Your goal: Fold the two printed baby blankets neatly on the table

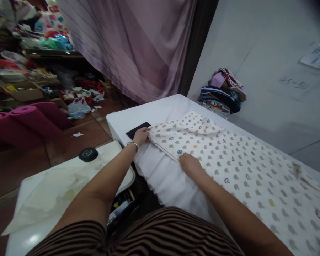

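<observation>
A white cloth (pixel 245 170) printed with small grey, blue, red and yellow shapes lies along a bed or padded table (pixel 162 110) covered in a white sheet. My left hand (pixel 142 136), with a bracelet at the wrist, pinches the cloth's far left corner beside a flat dark object (pixel 137 130). Nearer to me, my right hand (pixel 188 164) is closed on the cloth's front edge. Between the two hands the edge runs fairly straight and shows layers. Some folds stand up at the cloth's far side.
At the left, a white side table (pixel 34 177) bears a round black item (pixel 88 154) and a pale sheet (pixel 66 185). Pink rolls (pixel 34 119) lie on the floor. Folded clothes (pixel 221 94) are stacked against the wall. A pink curtain (pixel 138 46) hangs behind.
</observation>
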Demonstrator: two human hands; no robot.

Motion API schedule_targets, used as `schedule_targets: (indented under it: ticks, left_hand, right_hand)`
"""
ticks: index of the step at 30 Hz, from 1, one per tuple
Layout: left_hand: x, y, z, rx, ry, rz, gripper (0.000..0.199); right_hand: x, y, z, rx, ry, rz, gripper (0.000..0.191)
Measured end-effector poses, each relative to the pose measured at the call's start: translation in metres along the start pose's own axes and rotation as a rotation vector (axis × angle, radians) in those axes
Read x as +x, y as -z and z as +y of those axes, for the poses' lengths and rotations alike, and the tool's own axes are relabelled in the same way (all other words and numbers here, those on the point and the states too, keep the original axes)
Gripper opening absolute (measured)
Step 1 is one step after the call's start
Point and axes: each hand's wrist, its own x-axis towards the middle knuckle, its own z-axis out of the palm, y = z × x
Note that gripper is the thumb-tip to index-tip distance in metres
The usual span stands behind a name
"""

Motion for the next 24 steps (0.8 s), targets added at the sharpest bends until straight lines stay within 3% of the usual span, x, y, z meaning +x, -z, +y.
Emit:
schedule_targets:
  ticks: [7,11,18,24]
  left_hand:
    - [0.002,0.000,-0.005,0.025,-0.007,0.023,0.036]
    - [0.004,0.001,-0.007,0.046,-0.009,0.014,0.036]
    - [0.004,0.004,-0.010,0.179,-0.053,-0.011,0.037]
    - [0.001,0.008,-0.013,0.409,-0.203,-0.016,0.036]
  right_hand:
    - [-0.006,0.011,-0.003,0.277,0.041,0.003,0.018]
    - [-0.010,0.009,-0.008,0.256,0.060,-0.032,0.016]
    - [-0.015,0.003,-0.010,0.383,0.129,0.050,0.015]
    - [-0.020,-0.003,-0.016,0.252,0.125,0.069,0.013]
